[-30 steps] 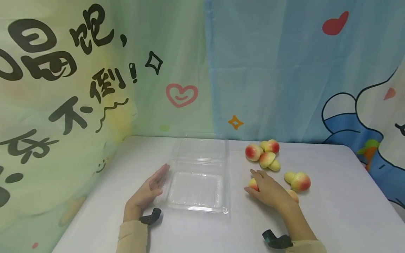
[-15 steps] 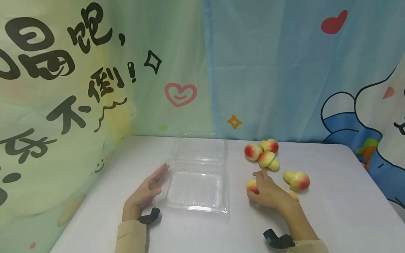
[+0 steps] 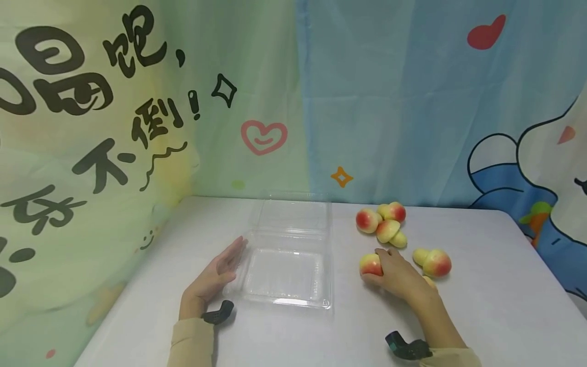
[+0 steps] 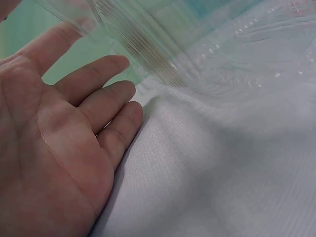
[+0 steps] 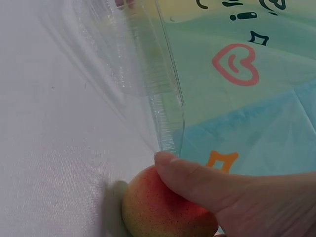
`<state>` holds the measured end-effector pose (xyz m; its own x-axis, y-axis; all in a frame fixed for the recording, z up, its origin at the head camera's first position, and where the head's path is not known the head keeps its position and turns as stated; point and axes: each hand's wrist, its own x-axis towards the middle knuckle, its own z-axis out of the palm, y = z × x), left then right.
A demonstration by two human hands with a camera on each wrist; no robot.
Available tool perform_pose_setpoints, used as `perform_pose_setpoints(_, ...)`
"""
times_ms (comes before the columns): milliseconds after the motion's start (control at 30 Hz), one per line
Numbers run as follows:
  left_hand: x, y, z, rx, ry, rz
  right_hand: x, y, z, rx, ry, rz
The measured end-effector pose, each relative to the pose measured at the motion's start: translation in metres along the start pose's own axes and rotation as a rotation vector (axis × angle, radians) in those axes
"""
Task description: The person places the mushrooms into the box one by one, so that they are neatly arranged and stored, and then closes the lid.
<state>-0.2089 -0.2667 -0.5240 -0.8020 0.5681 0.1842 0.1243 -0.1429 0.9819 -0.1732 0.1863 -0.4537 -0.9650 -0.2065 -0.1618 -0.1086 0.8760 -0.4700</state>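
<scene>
My right hand (image 3: 398, 275) grips a red-and-yellow peach (image 3: 370, 265) on the white table, to the right of a clear plastic clamshell box (image 3: 284, 275). In the right wrist view the thumb (image 5: 192, 180) lies across the red side of the peach (image 5: 163, 212); the other fingers are out of sight there. The box stands with its lid (image 3: 293, 216) laid back. My left hand (image 3: 217, 272) is beside the box's left edge, fingers straight and palm facing it. In the left wrist view its fingertips are close by the clear plastic; I cannot tell whether they touch.
Several similar fruits (image 3: 367, 220) are grouped at the back right. Another red-and-yellow fruit (image 3: 437, 263) with a small yellow piece (image 3: 419, 256) lies right of my right hand. One more fruit (image 3: 430, 282) is mostly hidden behind that wrist. A printed curtain (image 3: 367, 102) hangs behind the table.
The right hand has come down onto the peach, its thumb and fingers closing round it, and has shifted slightly right. The left hand and the box have stayed in place.
</scene>
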Motion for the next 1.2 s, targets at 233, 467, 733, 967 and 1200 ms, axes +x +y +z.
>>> perform_pose_setpoints(233,-0.0008,-0.0015,0.0001,0.027,0.012,-0.026,0.001,0.0,-0.0007,0.02,-0.013,0.011)
perform_pose_setpoints(467,0.0014,-0.0004,0.0001,0.016,-0.006,-0.023,-0.0005,0.0027,-0.001,0.102,-0.039,-0.002)
perform_pose_setpoints(733,0.004,0.004,0.0005,0.028,-0.002,-0.029,-0.001,0.0021,-0.0061,0.125,-0.05,-0.034)
perform_pose_setpoints(967,0.0035,0.0029,-0.0015,0.028,0.004,-0.039,0.0013,0.0036,-0.0077,0.065,-0.042,-0.034)
perform_pose_setpoints(1200,0.0015,0.0036,-0.0006,0.043,0.019,-0.06,0.0027,0.0039,-0.0068,0.061,-0.052,-0.011)
